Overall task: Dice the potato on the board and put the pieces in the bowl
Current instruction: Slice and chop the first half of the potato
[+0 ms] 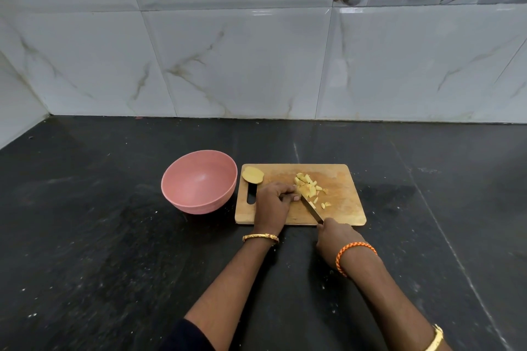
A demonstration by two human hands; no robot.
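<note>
A wooden cutting board [342, 208] lies on the black counter. Several yellow potato pieces [306, 184] sit in a loose pile near its middle. A potato half [252, 175] lies cut side up at the board's back left corner. My right hand [338, 239] grips the handle of a knife [311, 208] whose blade slants up toward the pile. My left hand [272, 202] rests on the board with fingers curled beside the blade tip; whether it holds a piece is hidden. A pink bowl [199, 182], empty inside, stands just left of the board.
The black stone counter [114, 236] stretches wide on all sides of the board and bowl. A tiled wall [256, 65] closes the back, and a side wall meets it at the far left corner.
</note>
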